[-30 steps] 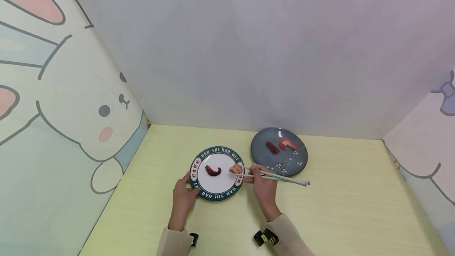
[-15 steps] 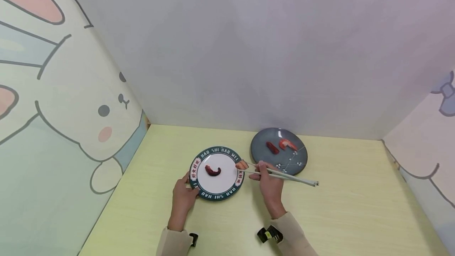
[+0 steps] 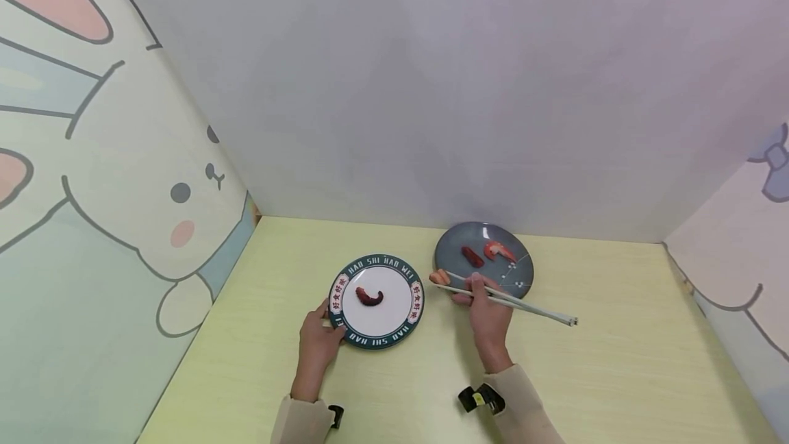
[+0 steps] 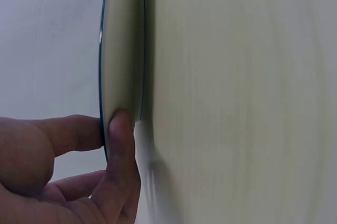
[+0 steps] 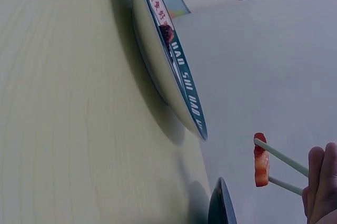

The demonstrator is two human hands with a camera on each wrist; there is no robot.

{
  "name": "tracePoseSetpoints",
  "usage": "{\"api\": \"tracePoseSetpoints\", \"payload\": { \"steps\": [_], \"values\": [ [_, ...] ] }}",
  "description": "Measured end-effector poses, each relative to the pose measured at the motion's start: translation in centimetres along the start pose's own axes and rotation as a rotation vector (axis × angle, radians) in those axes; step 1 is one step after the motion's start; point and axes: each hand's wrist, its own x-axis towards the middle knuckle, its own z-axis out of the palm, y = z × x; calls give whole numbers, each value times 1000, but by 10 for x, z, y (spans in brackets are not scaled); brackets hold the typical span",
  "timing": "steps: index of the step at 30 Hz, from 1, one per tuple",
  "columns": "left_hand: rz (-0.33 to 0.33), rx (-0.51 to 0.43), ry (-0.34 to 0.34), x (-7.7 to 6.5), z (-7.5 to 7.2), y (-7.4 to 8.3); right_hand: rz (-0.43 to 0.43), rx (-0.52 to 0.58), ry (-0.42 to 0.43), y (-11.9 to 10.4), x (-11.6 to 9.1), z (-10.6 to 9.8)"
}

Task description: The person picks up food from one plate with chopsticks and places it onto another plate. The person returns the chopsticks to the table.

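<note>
My left hand (image 3: 318, 344) pinches the left edge of a white plate (image 3: 376, 324) with a green lettered rim; in the left wrist view finger and thumb lie on either side of that rim (image 4: 118, 71). On this plate lies a dark red curled piece like an octopus tentacle (image 3: 368, 297). A pair of pale green chopsticks (image 3: 536, 308) is in my right hand (image 3: 490, 317). Their tips grip an orange-red, ridged food piece (image 3: 440, 277), seen raised above the table in the right wrist view (image 5: 261, 168). It overlaps the near-left edge of the grey plate (image 3: 450, 245).
On the grey plate, behind my right hand, lie a shrimp (image 3: 499, 250) and a dark red oblong piece (image 3: 472, 256). A pale wall (image 3: 456, 101) rises at the table's (image 3: 616, 334) back edge, with cartoon-printed side panels (image 3: 142, 225).
My right hand has moved right and slightly away from me, carrying the food piece in the chopsticks from above the white plate's right rim to the grey plate's edge. The left hand stays put.
</note>
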Motion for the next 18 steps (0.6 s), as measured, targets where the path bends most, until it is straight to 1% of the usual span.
{"api": "tracePoseSetpoints", "payload": {
  "steps": [3, 5, 13, 18],
  "values": [
    [2, 4, 7, 1, 0, 0, -2, 37, 26, -1, 4, -4],
    [8, 5, 9, 1, 0, 0, 4, 43, 40, -3, 6, -8],
    [9, -6, 7, 1, 1, -2, 19, -36, 88, -8, 12, -22],
    [15, 1, 3, 1, 1, -2, 24, -2, 101, -7, 15, -27]
  ]
}}
